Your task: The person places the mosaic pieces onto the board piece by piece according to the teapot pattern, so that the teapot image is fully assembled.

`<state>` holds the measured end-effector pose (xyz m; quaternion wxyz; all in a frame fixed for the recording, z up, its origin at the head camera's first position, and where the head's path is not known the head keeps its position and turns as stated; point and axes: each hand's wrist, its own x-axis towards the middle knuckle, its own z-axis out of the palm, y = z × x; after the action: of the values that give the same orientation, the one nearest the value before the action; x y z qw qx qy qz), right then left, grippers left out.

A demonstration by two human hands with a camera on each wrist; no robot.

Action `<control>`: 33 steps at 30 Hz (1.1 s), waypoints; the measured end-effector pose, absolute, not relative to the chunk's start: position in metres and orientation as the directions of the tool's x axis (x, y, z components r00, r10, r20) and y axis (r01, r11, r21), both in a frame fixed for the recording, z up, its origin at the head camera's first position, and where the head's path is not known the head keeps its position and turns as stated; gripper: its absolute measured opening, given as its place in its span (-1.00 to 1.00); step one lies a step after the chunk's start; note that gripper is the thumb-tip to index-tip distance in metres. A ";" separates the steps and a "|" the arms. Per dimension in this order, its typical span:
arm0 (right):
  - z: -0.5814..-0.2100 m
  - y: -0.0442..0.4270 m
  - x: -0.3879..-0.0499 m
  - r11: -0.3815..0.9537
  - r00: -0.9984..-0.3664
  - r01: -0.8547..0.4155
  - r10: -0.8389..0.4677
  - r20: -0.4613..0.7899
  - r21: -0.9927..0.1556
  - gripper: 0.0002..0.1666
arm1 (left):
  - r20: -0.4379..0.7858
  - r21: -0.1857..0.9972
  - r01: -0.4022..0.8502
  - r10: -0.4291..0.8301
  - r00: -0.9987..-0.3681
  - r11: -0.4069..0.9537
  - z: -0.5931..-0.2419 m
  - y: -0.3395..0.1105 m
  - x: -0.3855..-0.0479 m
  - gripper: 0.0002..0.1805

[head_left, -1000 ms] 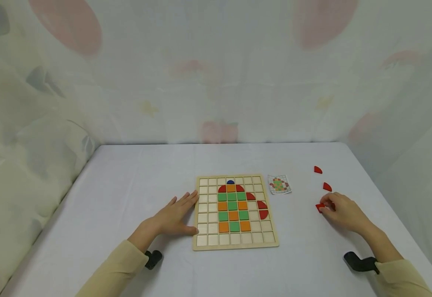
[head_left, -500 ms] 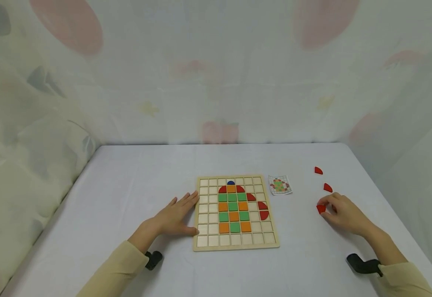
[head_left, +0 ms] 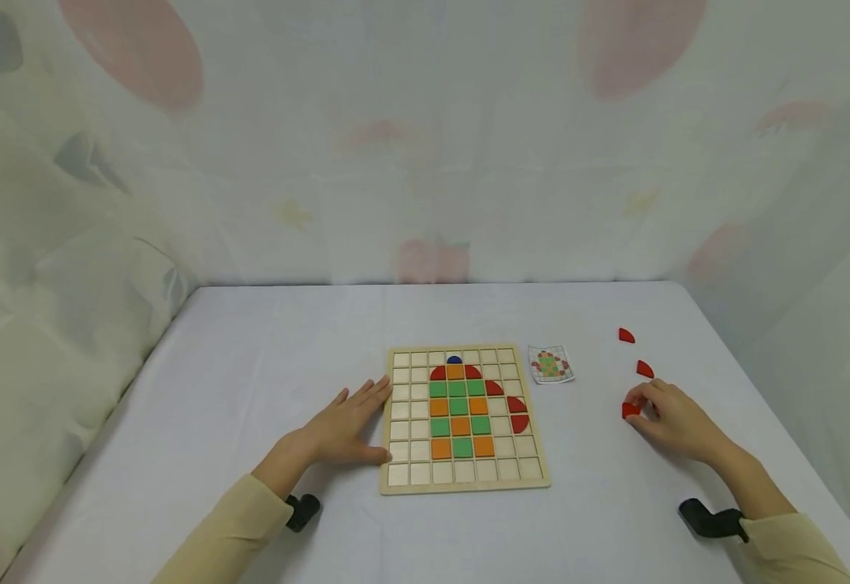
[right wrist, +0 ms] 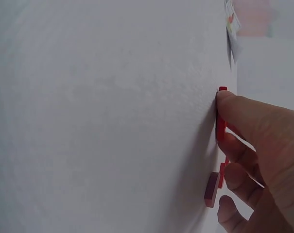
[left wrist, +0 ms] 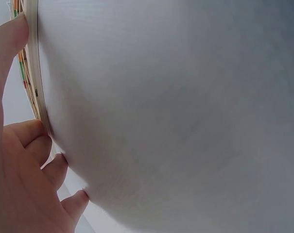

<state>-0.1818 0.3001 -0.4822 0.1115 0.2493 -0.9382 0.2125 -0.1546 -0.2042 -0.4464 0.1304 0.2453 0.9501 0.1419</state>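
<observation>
A square wooden grid board [head_left: 465, 477] lies flat, with orange, green, red and blue pieces in its cells. My left hand [head_left: 339, 426] touches the board's left edge with thumb and fingertips, its fingers spread and fairly straight; the left wrist view shows the thumb [left wrist: 13, 36] against that edge. Right of the board, my right hand [head_left: 676, 418] pinches a red quarter-circle piece [head_left: 628, 410] between thumb and fingers, at the tabletop. In the right wrist view this red piece [right wrist: 221, 121] is partly covered by the thumb; whether it touches the cloth I cannot tell.
Two more red quarter-circle pieces lie beyond my right hand, a nearer piece [head_left: 645, 369] and a farther piece [head_left: 626, 335]. A small printed pattern card [head_left: 551, 364] sits beside the board's upper right corner. White cloth covers the table [head_left: 308, 332], and fabric walls stand around it.
The red piece in my right fingers has turned and shows more of its face. The right hand stays in nearly the same place, and the left hand has not moved.
</observation>
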 end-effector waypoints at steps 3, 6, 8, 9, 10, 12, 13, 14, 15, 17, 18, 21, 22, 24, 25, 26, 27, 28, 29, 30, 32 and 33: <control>-0.482 0.299 -0.181 0.797 -0.862 -0.497 -0.408 0.301 -0.343 -0.71 | -0.176 0.333 0.431 0.504 -0.846 0.839 -0.446 -0.204 -0.154 0.09; -0.481 0.296 -0.180 0.804 -0.872 -0.482 -0.401 0.282 -0.347 -0.73 | -0.176 0.333 0.432 0.505 -0.845 0.838 -0.446 -0.204 -0.154 0.09; -0.479 0.291 -0.180 0.806 -0.876 -0.477 -0.399 0.272 -0.352 -0.74 | -0.176 0.334 0.432 0.506 -0.845 0.838 -0.446 -0.204 -0.154 0.08; -0.478 0.288 -0.180 0.806 -0.875 -0.477 -0.400 0.272 -0.351 -0.74 | -0.176 0.334 0.432 0.506 -0.844 0.838 -0.446 -0.204 -0.155 0.08; -0.477 0.285 -0.180 0.802 -0.874 -0.481 -0.406 0.268 -0.355 -0.74 | -0.177 0.335 0.432 0.506 -0.844 0.838 -0.446 -0.204 -0.155 0.09; -0.475 0.278 -0.179 0.797 -0.872 -0.486 -0.414 0.262 -0.358 -0.73 | -0.178 0.335 0.432 0.506 -0.844 0.838 -0.446 -0.204 -0.155 0.09; -0.474 0.274 -0.178 0.792 -0.869 -0.492 -0.422 0.259 -0.361 -0.72 | -0.180 0.335 0.430 0.505 -0.844 0.838 -0.446 -0.204 -0.155 0.09; -0.472 0.270 -0.178 0.788 -0.865 -0.499 -0.430 0.258 -0.360 -0.71 | -0.183 0.333 0.430 0.505 -0.844 0.839 -0.447 -0.204 -0.155 0.09; -0.471 0.265 -0.177 0.784 -0.862 -0.506 -0.438 0.256 -0.360 -0.70 | -0.185 0.332 0.429 0.504 -0.844 0.840 -0.447 -0.204 -0.155 0.09; -0.468 0.257 -0.176 0.773 -0.854 -0.520 -0.453 0.257 -0.365 -0.68 | -0.186 0.335 0.426 0.503 -0.844 0.840 -0.447 -0.204 -0.155 0.09; -0.467 0.252 -0.175 0.767 -0.851 -0.524 -0.458 0.256 -0.370 -0.67 | -0.187 0.335 0.425 0.501 -0.845 0.841 -0.446 -0.203 -0.155 0.09; -0.464 0.240 -0.172 0.750 -0.841 -0.541 -0.476 0.259 -0.380 -0.66 | -0.188 0.335 0.419 0.496 -0.848 0.844 -0.445 -0.203 -0.154 0.09; -0.463 0.236 -0.172 0.743 -0.836 -0.549 -0.482 0.264 -0.382 -0.66 | -0.188 0.336 0.419 0.495 -0.848 0.844 -0.445 -0.203 -0.154 0.09; -0.461 0.228 -0.171 0.728 -0.821 -0.570 -0.498 0.278 -0.380 -0.66 | -0.194 0.328 0.415 0.490 -0.850 0.849 -0.444 -0.203 -0.154 0.10; -0.461 0.224 -0.171 0.721 -0.813 -0.583 -0.506 0.289 -0.375 -0.66 | -0.195 0.327 0.414 0.489 -0.850 0.850 -0.444 -0.203 -0.154 0.10; -0.461 0.220 -0.172 0.712 -0.805 -0.594 -0.515 0.297 -0.375 -0.66 | -0.196 0.325 0.413 0.487 -0.851 0.851 -0.444 -0.203 -0.154 0.10; -0.461 0.216 -0.172 0.706 -0.798 -0.603 -0.521 0.304 -0.371 -0.66 | -0.196 0.325 0.413 0.488 -0.851 0.851 -0.444 -0.203 -0.154 0.10; -0.461 0.212 -0.172 0.698 -0.790 -0.613 -0.529 0.312 -0.369 -0.65 | -0.194 0.326 0.413 0.488 -0.851 0.850 -0.444 -0.203 -0.154 0.10; -0.461 0.209 -0.172 0.694 -0.786 -0.618 -0.534 0.311 -0.370 -0.65 | -0.193 0.325 0.414 0.488 -0.851 0.850 -0.444 -0.203 -0.154 0.10; -0.461 0.205 -0.171 0.694 -0.786 -0.618 -0.537 0.306 -0.371 -0.65 | -0.189 0.329 0.416 0.491 -0.850 0.848 -0.443 -0.203 -0.154 0.10; -0.461 0.198 -0.170 0.694 -0.789 -0.614 -0.541 0.290 -0.377 -0.65 | -0.188 0.326 0.418 0.491 -0.850 0.848 -0.444 -0.203 -0.154 0.10; -0.462 0.194 -0.169 0.692 -0.789 -0.614 -0.546 0.281 -0.379 -0.65 | -0.185 0.328 0.419 0.493 -0.850 0.847 -0.444 -0.203 -0.154 0.10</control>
<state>-0.1695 0.1940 -0.4619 0.0733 0.3164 -0.9169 0.2319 -0.1543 -0.2035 -0.4444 0.1324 0.2394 0.9517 0.1390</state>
